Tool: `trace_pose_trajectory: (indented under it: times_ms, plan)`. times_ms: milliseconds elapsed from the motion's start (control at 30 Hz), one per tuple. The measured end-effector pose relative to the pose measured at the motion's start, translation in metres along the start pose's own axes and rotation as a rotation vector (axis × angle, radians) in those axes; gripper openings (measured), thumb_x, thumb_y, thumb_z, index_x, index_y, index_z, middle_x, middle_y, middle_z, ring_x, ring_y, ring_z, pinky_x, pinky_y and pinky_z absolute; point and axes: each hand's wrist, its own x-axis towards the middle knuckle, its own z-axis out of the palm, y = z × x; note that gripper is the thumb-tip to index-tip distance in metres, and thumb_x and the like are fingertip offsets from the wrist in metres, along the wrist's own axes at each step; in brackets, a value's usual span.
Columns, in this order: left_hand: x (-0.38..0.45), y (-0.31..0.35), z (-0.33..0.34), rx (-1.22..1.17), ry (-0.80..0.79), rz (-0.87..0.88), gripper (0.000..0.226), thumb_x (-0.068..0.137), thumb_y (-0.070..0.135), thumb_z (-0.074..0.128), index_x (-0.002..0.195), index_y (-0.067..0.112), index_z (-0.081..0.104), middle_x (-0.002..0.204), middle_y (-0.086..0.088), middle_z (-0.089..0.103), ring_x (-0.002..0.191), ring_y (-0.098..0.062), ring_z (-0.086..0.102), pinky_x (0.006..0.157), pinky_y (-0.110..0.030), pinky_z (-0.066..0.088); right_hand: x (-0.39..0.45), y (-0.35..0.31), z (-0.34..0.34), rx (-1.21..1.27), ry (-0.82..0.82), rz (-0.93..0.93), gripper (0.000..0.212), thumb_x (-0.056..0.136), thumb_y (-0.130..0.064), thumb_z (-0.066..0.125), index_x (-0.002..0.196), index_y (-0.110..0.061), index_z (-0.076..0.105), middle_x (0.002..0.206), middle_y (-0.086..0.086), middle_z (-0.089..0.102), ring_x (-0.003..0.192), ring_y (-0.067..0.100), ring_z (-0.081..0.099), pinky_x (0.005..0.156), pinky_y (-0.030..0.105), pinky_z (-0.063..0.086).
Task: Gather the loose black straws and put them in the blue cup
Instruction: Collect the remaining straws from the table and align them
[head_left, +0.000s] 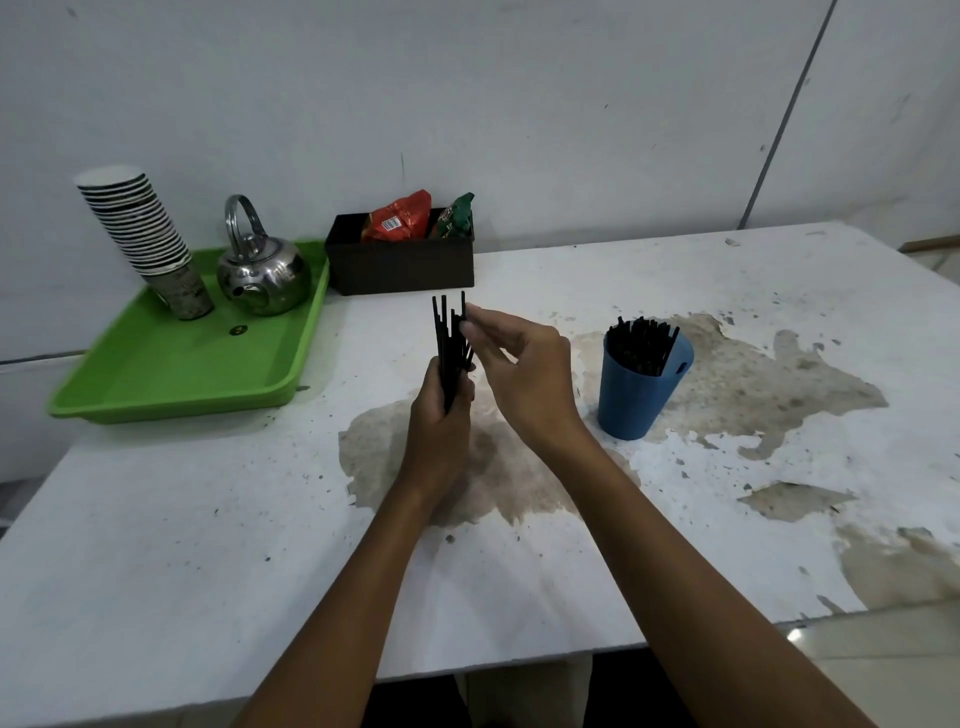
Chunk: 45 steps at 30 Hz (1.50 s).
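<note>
My left hand grips a bundle of black straws upright above the middle of the white table. My right hand is beside it, its fingertips pinching the top of the bundle. The blue cup stands upright to the right of both hands, apart from them, with several black straws standing in it. I see no loose straws lying on the table.
A green tray at the back left holds a steel kettle and a stack of paper cups. A black box with snack packets stands against the wall. The worn table has peeled patches.
</note>
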Motion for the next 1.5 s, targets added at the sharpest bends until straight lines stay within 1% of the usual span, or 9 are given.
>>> trace_pose_trajectory:
  times_ms: [167,367,567,700,833,1033,1167,1367,1500]
  plan:
    - [0.002,-0.006,-0.001,0.023,0.038,0.039,0.024,0.106,0.032,0.04,0.114,0.054,0.046,0.11,0.018,0.063,0.097,0.001,0.061,0.089,-0.024,0.049,0.004,0.0,0.001,-0.002,0.03,-0.052,0.024,0.082,-0.014,0.077,0.106,-0.013,0.076,0.094,-0.008,0.074,0.084,0.0,0.071,0.079,0.014,0.055]
    - [0.0,-0.004,-0.001,0.061,0.026,0.056,0.022,0.104,0.033,0.043,0.124,0.044,0.044,0.106,0.037,0.059,0.104,0.016,0.057,0.084,-0.005,0.043,0.008,0.003,-0.004,-0.016,0.033,-0.051,0.026,0.072,-0.015,0.085,0.096,-0.012,0.075,0.082,-0.003,0.076,0.074,0.003,0.072,0.073,0.02,0.058]
    - [0.001,-0.006,-0.003,0.089,0.003,0.086,0.033,0.103,0.037,0.044,0.132,0.027,0.053,0.122,0.008,0.066,0.111,-0.004,0.061,0.094,-0.017,0.049,0.007,-0.001,-0.006,-0.022,-0.016,-0.072,0.038,0.068,-0.017,0.087,0.103,-0.013,0.073,0.08,0.001,0.077,0.072,0.006,0.073,0.076,0.026,0.06]
    - [0.0,-0.005,-0.004,0.037,0.049,0.067,0.033,0.102,0.037,0.048,0.127,0.02,0.059,0.109,-0.01,0.069,0.099,-0.021,0.063,0.078,-0.023,0.051,0.005,-0.003,-0.005,0.001,-0.073,-0.057,0.038,0.066,-0.017,0.088,0.101,-0.018,0.072,0.077,-0.001,0.076,0.068,0.009,0.072,0.074,0.031,0.061]
    - [-0.002,0.0,-0.007,0.014,0.123,0.034,0.012,0.098,0.032,0.057,0.108,0.037,0.062,0.096,0.02,0.07,0.094,0.006,0.066,0.073,-0.011,0.049,0.007,-0.003,-0.006,-0.073,-0.114,-0.068,0.042,0.063,-0.023,0.09,0.101,-0.018,0.073,0.093,-0.003,0.074,0.063,0.006,0.068,0.076,0.019,0.056]
    - [0.0,-0.002,-0.007,-0.023,0.204,-0.032,0.026,0.092,0.04,0.063,0.08,0.017,0.062,0.065,0.002,0.06,0.054,-0.006,0.05,0.06,-0.023,0.045,0.008,-0.013,-0.002,-0.127,-0.182,-0.089,0.028,0.097,-0.032,0.057,0.119,-0.019,0.067,0.11,-0.01,0.069,0.096,0.0,0.064,0.087,0.012,0.051]
    - [0.002,-0.004,-0.009,-0.035,0.218,-0.062,0.037,0.09,0.026,0.069,0.061,0.014,0.049,0.051,0.002,0.048,0.047,-0.012,0.042,0.052,-0.029,0.041,0.005,-0.024,0.0,-0.077,-0.233,-0.107,0.036,0.105,-0.032,0.036,0.126,-0.022,0.063,0.125,-0.01,0.065,0.11,-0.009,0.054,0.095,0.004,0.039]
    - [0.002,-0.004,-0.01,0.028,0.245,-0.023,0.02,0.091,0.015,0.066,0.073,0.017,0.059,0.062,-0.001,0.06,0.056,-0.018,0.053,0.055,-0.025,0.045,0.0,-0.025,-0.001,-0.208,-0.359,-0.197,0.037,0.101,-0.031,0.04,0.126,-0.023,0.066,0.132,-0.004,0.063,0.123,0.004,0.052,0.097,0.006,0.033]
    - [0.003,-0.007,-0.011,0.014,0.256,-0.021,0.012,0.092,0.019,0.064,0.101,0.01,0.066,0.079,0.0,0.068,0.069,-0.018,0.063,0.065,-0.034,0.052,-0.001,-0.018,-0.004,-0.325,-0.424,-0.178,0.033,0.1,-0.021,0.045,0.124,-0.024,0.067,0.134,-0.002,0.062,0.131,0.012,0.048,0.094,0.004,0.023]
